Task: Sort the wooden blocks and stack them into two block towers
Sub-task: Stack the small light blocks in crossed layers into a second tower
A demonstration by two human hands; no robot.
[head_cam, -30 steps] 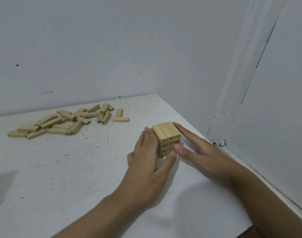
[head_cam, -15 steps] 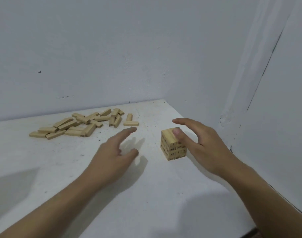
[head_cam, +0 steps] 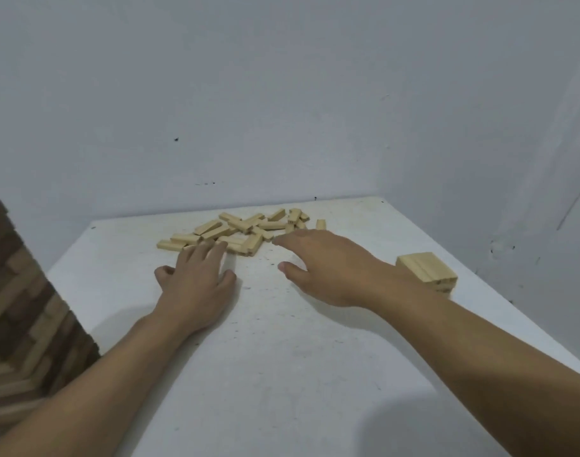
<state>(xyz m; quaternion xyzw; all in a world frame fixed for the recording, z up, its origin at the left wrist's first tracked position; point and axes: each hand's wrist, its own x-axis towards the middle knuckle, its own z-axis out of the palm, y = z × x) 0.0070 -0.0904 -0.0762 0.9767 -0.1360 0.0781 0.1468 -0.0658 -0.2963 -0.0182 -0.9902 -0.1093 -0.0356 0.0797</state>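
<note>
A loose heap of pale wooden blocks [head_cam: 242, 230] lies near the far edge of the white table [head_cam: 282, 357]. A short block tower [head_cam: 427, 271], a few layers high, stands at the right, partly behind my right forearm. My left hand [head_cam: 196, 278] rests on the table with fingers spread, its fingertips touching the near blocks of the heap. My right hand [head_cam: 325, 265] hovers over the table with fingers stretched toward the heap's right side, holding nothing.
White walls close the table in behind and on the right. A brown patterned wooden floor [head_cam: 18, 308] shows beyond the table's left edge. One lone block [head_cam: 320, 224] lies just right of the heap.
Both hands have left the short tower and moved left and forward to the heap of loose blocks. My view has swung left, so the tower now sits at the right.
</note>
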